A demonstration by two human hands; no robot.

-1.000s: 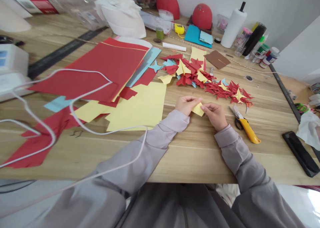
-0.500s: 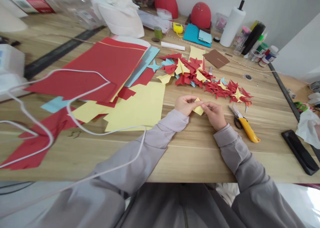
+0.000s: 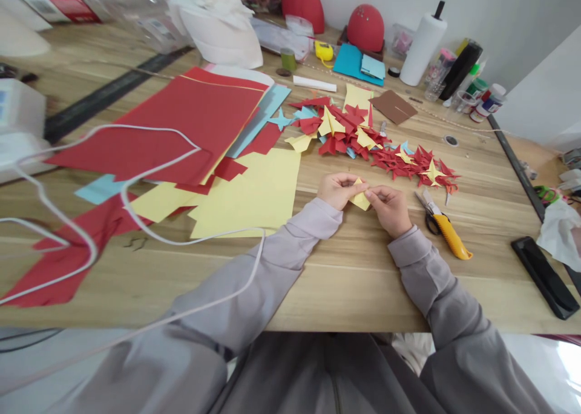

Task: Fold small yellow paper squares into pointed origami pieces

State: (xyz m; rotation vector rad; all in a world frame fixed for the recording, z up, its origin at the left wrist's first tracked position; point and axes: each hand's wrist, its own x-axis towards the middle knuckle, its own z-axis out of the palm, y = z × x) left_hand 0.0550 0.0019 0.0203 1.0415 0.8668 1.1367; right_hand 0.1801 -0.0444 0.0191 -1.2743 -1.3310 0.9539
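A small folded piece of yellow paper (image 3: 360, 200) is pinched between my two hands above the wooden table. My left hand (image 3: 338, 190) grips its upper left edge, thumb pointing right. From the other side, my right hand (image 3: 389, 208) holds its right edge with thumb and finger. The fingertips cover part of the paper. Just beyond the hands lies a heap of folded red, yellow and blue paper stars (image 3: 349, 126). A yellow-handled cutter (image 3: 454, 236) rests to the right, touching dark-handled scissors (image 3: 432, 220).
Red sheets (image 3: 181, 126) and a large yellow sheet (image 3: 254, 190) lie at the left, crossed by a white cable (image 3: 158, 242). A black case (image 3: 544, 275) sits at the right. Bottles, a tape measure (image 3: 324, 51) and a red dome (image 3: 365, 28) stand at the back.
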